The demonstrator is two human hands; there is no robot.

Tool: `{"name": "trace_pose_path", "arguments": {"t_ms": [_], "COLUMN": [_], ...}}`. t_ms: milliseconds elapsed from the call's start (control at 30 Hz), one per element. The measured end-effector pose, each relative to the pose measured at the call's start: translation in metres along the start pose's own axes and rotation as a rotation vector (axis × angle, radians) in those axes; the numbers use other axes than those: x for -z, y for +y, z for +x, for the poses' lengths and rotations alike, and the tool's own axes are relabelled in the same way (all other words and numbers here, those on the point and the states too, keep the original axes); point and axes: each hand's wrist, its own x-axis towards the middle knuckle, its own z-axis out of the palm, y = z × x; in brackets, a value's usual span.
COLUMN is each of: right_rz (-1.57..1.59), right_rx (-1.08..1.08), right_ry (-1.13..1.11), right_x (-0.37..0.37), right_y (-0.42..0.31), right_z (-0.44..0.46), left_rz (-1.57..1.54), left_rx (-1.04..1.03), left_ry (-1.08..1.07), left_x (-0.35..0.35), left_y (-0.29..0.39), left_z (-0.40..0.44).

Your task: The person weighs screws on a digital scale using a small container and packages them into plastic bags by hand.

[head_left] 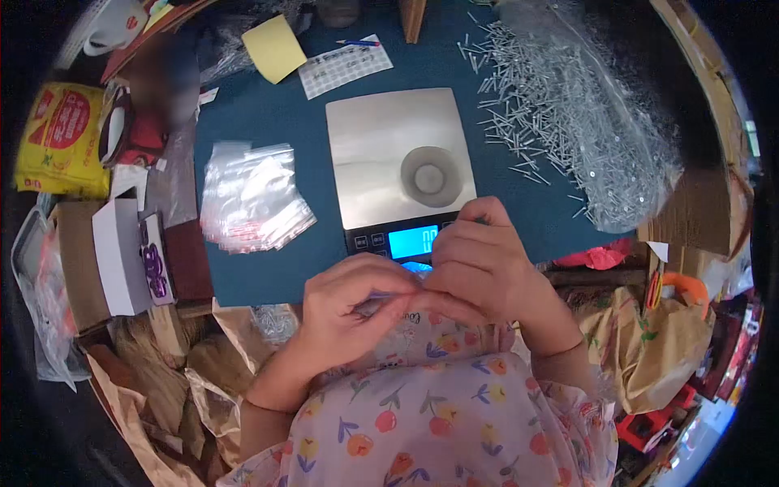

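Note:
My left hand (353, 304) and my right hand (487, 272) meet in front of the scale, fingertips pinched together. Between them is what looks like a small clear plastic bag, mostly hidden by my fingers. Just beyond my hands lies a digital scale (381, 138) with a lit blue display (412, 241), partly covered by my right hand. A small round grey cup (443, 195) stands on its metal plate, close to my right fingers. Left of the scale is a fanned stack of clear zip bags (251, 195). Loose screws or nails (527, 114) are heaped to the right.
A large clear plastic bag (625, 162) holds more of the metal pieces at the right. Yellow sticky notes (274, 49) and a checked paper (337, 71) with a pencil (357, 43) lie at the back. Cardboard boxes (77, 268) and brown paper bags (649, 349) flank the table.

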Motion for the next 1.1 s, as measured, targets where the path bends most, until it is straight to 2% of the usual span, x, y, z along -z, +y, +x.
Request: {"name": "trace_pose_path", "arguments": {"t_ms": [167, 267, 367, 467, 567, 633, 733, 833, 900, 1033, 1100], "right_rz": [-0.055, -0.101, -0.028, 0.079, -0.047, -0.183, -0.521, -0.8, -0.929, -0.666, -0.514], "right_rx": [0.13, 0.082, 0.036, 0.02, -0.258, -0.458, -0.609, -0.659, -0.616, -0.555, -0.56], "right_ry": [-0.012, 0.059, 0.028, -0.041, 0.003, 0.145, 0.191, 0.167, 0.18, 0.189, 0.226], "right_x": [0.005, 0.013, 0.011, 0.013, 0.022, 0.026, 0.031, 0.022, 0.004, 0.0, 0.006], "right_y": [-0.004, -0.001, -0.003, 0.01, 0.044, 0.08, 0.141, 0.162, 0.16, 0.155, 0.155], "right_z": [-0.002, -0.01, -0.012, -0.011, -0.019, -0.027, -0.057, -0.063, -0.055, -0.055, -0.061], "left_rz": [-0.219, -0.268, -0.339, -0.279, -0.317, -0.138, 0.169, 0.191, 0.237, 0.289, 0.309], "left_rx": [0.075, 0.081, 0.08, 0.1, 0.097, 0.118, 0.483, 0.684, 0.582, 0.424, 0.41], "left_ry": [-0.045, 0.046, 0.083, 0.038, -0.035, -0.032, -0.093, 0.132, 0.123, 0.038, 0.024], "left_x": [0.001, 0.015, 0.017, 0.032, 0.064, 0.092, 0.123, 0.118, 0.11, 0.092, 0.087], "left_y": [-0.004, -0.007, -0.009, -0.005, -0.013, -0.008, 0.011, 0.001, -0.001, -0.008, -0.012], "left_z": [-0.003, -0.004, -0.007, -0.013, -0.033, -0.05, -0.072, -0.083, -0.077, -0.058, -0.056]}}
